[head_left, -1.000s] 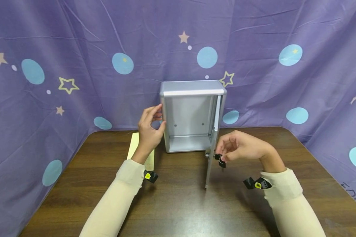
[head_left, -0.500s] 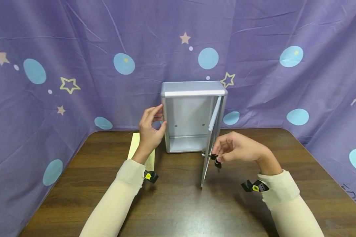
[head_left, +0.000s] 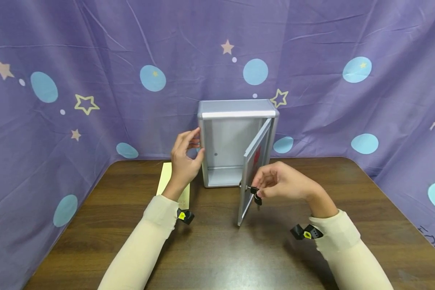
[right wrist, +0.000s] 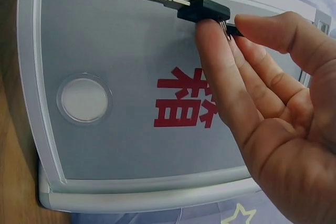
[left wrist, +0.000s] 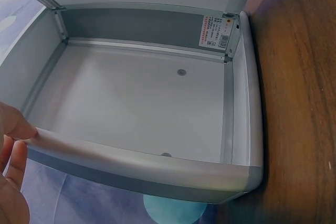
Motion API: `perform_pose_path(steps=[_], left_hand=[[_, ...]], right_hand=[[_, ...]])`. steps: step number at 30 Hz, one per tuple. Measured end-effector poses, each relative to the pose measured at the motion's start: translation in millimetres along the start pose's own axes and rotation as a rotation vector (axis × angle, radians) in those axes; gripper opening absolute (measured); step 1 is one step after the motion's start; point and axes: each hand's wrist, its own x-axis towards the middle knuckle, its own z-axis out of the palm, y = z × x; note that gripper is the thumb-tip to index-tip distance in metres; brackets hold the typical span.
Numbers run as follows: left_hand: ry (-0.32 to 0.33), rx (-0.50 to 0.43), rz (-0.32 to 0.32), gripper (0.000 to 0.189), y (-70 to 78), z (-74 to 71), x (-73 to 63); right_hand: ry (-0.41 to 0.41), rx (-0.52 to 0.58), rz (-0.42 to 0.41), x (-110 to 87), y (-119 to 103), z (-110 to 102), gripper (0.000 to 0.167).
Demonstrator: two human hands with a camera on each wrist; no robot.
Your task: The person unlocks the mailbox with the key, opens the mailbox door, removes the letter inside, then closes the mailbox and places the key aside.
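Note:
A silver metal letter box (head_left: 238, 109) stands upright on the table with its hinged door (head_left: 251, 161) swung partway out on the right. My left hand (head_left: 185, 159) rests its fingertips against the box's left edge; in the left wrist view they touch the silver frame (left wrist: 131, 156). My right hand (head_left: 284, 183) pinches a small black-headed key (head_left: 254, 189) by the door's free edge, its blade reaching the door. On the same ring hangs a second key (right wrist: 205, 10), blade bare. The door's outer face has a red character (right wrist: 184, 98) and a round window (right wrist: 84, 99).
A yellow paper strip (head_left: 183, 200) lies behind my left wrist, partly hidden by it. The wooden table (head_left: 217, 249) ends at a purple patterned curtain (head_left: 181, 48) close behind the box. A printed label (left wrist: 216, 31) shows inside the box.
My right hand has moved left with the keys, and the door has swung further inward toward the box. My left hand stays at the box's edge.

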Motion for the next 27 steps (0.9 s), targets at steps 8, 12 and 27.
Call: perform_pose_path(steps=[8, 12, 27], left_hand=[[-0.004, -0.005, -0.012, 0.062, 0.5, 0.9, -0.2], [-0.004, -0.006, -0.017, 0.063, 0.4, 0.8, -0.3], [-0.007, 0.001, -0.018, 0.062, 1.2, 0.4, -0.8]], right_hand=[[0.044, -0.048, 0.012, 5.5, -0.2, 4.9, 0.017], [0.062, -0.071, 0.002, 9.8, 0.6, 7.9, 0.016], [0.159, -0.055, 0.028, 27.8, -2.6, 24.8, 0.016]])
